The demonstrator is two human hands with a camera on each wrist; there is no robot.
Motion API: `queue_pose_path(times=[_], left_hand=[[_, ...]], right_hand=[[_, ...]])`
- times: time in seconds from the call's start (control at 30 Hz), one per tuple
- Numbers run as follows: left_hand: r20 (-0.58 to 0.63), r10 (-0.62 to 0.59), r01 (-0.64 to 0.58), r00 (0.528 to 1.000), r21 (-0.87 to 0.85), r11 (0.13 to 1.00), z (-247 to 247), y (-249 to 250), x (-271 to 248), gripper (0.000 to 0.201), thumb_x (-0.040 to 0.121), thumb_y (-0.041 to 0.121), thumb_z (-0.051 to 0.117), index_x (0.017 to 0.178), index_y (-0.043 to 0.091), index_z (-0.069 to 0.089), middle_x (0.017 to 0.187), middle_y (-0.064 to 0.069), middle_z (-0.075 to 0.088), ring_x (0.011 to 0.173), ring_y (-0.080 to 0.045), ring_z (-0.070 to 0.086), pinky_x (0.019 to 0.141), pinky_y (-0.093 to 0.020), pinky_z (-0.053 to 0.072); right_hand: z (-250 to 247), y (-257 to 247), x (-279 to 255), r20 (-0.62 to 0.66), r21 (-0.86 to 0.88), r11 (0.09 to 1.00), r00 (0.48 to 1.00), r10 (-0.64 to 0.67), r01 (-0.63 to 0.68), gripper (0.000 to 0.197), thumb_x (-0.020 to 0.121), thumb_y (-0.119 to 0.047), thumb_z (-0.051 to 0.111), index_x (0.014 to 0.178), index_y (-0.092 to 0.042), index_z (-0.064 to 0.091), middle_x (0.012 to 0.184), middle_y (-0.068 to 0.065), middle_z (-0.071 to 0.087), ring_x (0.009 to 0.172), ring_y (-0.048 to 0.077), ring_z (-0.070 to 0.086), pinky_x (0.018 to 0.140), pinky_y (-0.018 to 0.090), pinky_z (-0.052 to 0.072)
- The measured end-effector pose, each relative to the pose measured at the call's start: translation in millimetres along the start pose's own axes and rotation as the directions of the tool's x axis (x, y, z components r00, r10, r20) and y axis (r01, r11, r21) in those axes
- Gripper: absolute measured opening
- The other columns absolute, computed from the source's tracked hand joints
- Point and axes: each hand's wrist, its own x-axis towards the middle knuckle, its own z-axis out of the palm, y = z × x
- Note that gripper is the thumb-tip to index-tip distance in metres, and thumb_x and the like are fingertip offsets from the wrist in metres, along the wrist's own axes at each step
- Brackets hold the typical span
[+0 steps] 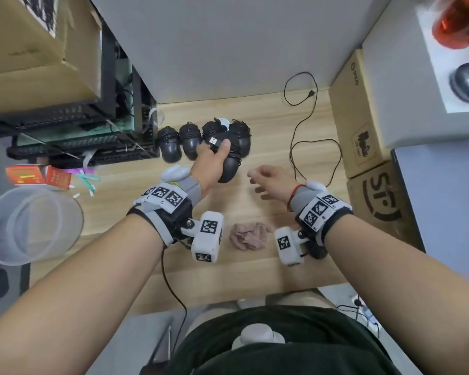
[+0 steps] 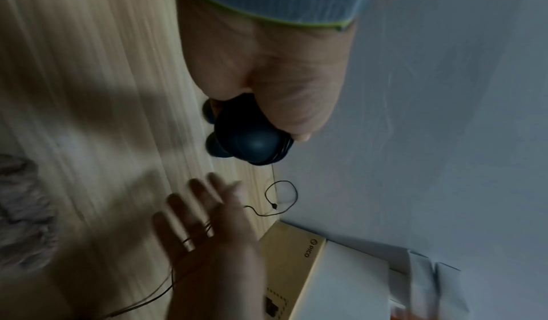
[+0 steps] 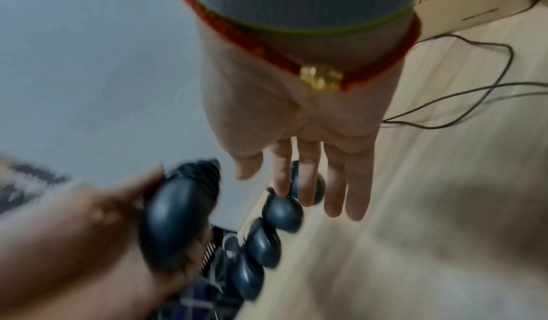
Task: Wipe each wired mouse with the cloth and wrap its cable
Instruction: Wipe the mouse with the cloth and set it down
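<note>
One wrapped mouse (image 1: 229,161) sits gripped in the left hand (image 1: 210,163); the right hand (image 1: 271,182) hovers, fingers seemingly spread.

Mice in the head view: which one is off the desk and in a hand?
The wrapped mouse gripped by the left hand, USB plug under its thumb. The other four mice sit in a row on the desk.

A light wooden tabletop (image 1: 268,123) carries two brown cardboard boxes (image 1: 363,117) at its right edge, one printed with a black logo. At the left stand a black metal rack (image 1: 73,123), a big cardboard carton (image 1: 33,50) above it, a small orange paper box (image 1: 38,175) and a clear round plastic container (image 1: 33,226).
</note>
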Motion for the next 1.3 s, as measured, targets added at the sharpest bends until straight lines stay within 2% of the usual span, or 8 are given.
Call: queue_pose_path(times=[0.17,0.3,0.43,0.6,0.73,0.83,1.03,1.3], left_hand=[[-0.012,-0.004,0.004,1.0,0.003,1.0,37.7,6.4,30.6,0.066,0.101,0.057,0.044,0.14,0.004,0.047,0.128,-0.006,0.063,0.122,-0.023,0.059,0.104,-0.035,0.044],[-0.044,-0.012,0.011,0.999,-0.009,1.0,55.3,-13.3,78.0,0.078,0.066,0.078,0.052,0.112,0.017,0.068,0.117,-0.007,0.073,0.114,-0.029,0.067,0.107,-0.049,0.048],[0.006,-0.067,0.068,0.998,-0.027,0.997,66.5,-0.5,92.5,0.041,0.072,0.057,0.059,0.09,0.022,0.07,0.112,-0.011,0.074,0.108,-0.029,0.068,0.103,-0.054,0.05],[0.04,-0.123,0.124,0.992,-0.02,0.992,77.4,-11.3,119.1,0.027,0.074,0.033,0.056,0.085,0.014,0.073,0.1,-0.02,0.073,0.091,-0.029,0.066,0.098,-0.052,0.052],[0.016,-0.153,0.151,0.988,0.075,0.986,80.5,-11.1,126.6,0.006,0.074,0.028,0.059,0.075,0.023,0.062,0.099,-0.011,0.068,0.104,-0.034,0.069,0.105,-0.053,0.05],[-0.063,-0.142,0.148,0.988,0.122,0.981,79.1,-9.7,130.6,0.009,0.091,0.015,0.064,0.092,0.025,0.065,0.11,-0.005,0.068,0.112,-0.028,0.067,0.103,-0.042,0.052],[-0.118,-0.15,0.174,0.982,0.23,0.958,73.2,-23.3,147.6,0.013,0.094,0.02,0.064,0.106,0.024,0.062,0.117,-0.006,0.069,0.102,-0.022,0.067,0.085,-0.028,0.052],[-0.125,-0.15,0.179,0.981,0.27,0.946,72.8,-25.1,155.5,0.013,0.093,0.019,0.062,0.105,0.026,0.06,0.106,-0.003,0.069,0.098,-0.022,0.067,0.083,-0.029,0.052]], right_hand=[[-37.9,-40.7,31.1,0.099,0.318,0.947,0.995,0.018,-0.049,0.048,0.095,-0.051,0.056,0.129,-0.017,0.053,0.114,0.005,0.063,0.086,0.028,0.071,0.08,0.048,0.06],[-51.9,-42.5,56.6,0.121,0.401,0.915,0.993,0.007,-0.055,0.027,0.096,-0.028,0.064,0.114,-0.01,0.057,0.104,0.009,0.064,0.077,0.028,0.073,0.071,0.043,0.062],[-69.8,-32.4,84.8,0.104,0.404,0.909,0.992,0.067,-0.104,0.032,0.096,-0.022,0.064,0.122,-0.006,0.058,0.104,0.012,0.067,0.078,0.026,0.071,0.072,0.042,0.062],[-86.5,-14.8,120.9,0.078,0.323,0.935,0.989,0.128,-0.146,0.027,0.095,-0.025,0.064,0.119,-0.013,0.06,0.106,0.012,0.067,0.084,0.025,0.067,0.066,0.035,0.06],[-96.0,-9.9,142.1,0.06,0.256,0.95,0.983,0.171,-0.181,0.018,0.096,-0.022,0.063,0.111,-0.013,0.058,0.099,0.015,0.065,0.076,0.028,0.065,0.067,0.039,0.059],[-101.9,-10.7,153.6,0.05,0.26,0.948,0.983,0.175,-0.182,0.003,0.098,-0.015,0.059,0.1,-0.015,0.057,0.088,0.01,0.062,0.064,0.019,0.063,0.056,0.032,0.058],[-102.5,-10.4,181.2,0.071,0.158,0.976,0.987,0.142,-0.152,0.006,0.099,-0.019,0.058,0.102,-0.022,0.061,0.097,0.008,0.062,0.088,0.028,0.058,0.089,0.053,0.052],[-102.0,-9.3,204.3,-0.01,-0.03,0.999,1.0,0.015,-0.015,0.032,0.095,-0.021,0.064,0.126,-0.016,0.062,0.112,-0.001,0.067,0.108,0.018,0.064,0.106,0.042,0.047]])
